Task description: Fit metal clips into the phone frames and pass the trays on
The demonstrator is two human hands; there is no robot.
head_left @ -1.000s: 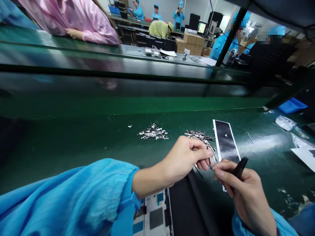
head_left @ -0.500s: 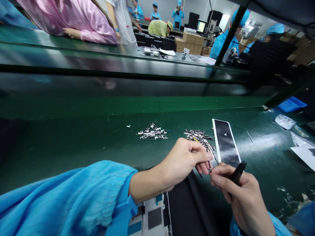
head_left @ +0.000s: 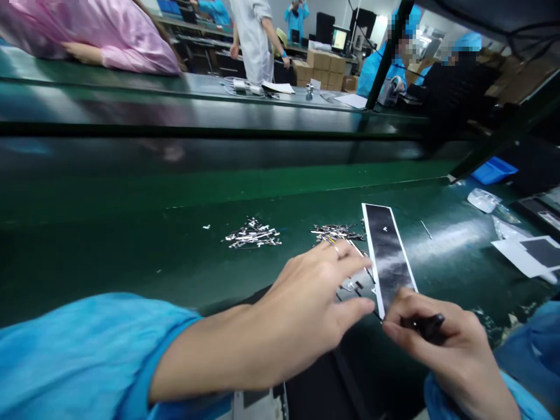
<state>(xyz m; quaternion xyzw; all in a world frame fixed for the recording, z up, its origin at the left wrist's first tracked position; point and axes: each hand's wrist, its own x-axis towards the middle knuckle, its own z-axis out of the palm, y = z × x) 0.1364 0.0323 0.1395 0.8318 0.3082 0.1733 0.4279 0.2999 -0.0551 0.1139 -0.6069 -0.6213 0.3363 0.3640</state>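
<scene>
Presently my right grip (head_left: 441, 341) is closed, thumb pressed against fingers, on a slim black handle (head_left: 431, 325); its working end is hidden from me. My left grip (head_left: 312, 300) stands open, fingers spread and empty, over a scatter of small dark metal pieces (head_left: 352, 289), just beside the lower end of a white-edged black strip (head_left: 387, 256). My blue sleeve (head_left: 87, 344) enters from near left. Just past my left fingers lies a tangled heap of thin metal parts (head_left: 336, 233), some flecked yellow; farther left, well apart, sits a second silvery heap (head_left: 252, 235). Both heaps look sizeable, so I judge much loose metal remains unhandled, with only the few pieces by my hand lying separate. To the right on the green bench (head_left: 131, 274) lie a clear plastic bag (head_left: 481, 200) and a white sheet (head_left: 520, 256), with a blue tray (head_left: 494, 171) beyond. Far off stand a person in a white coat (head_left: 254, 41) and stacked cardboard boxes (head_left: 321, 67).
</scene>
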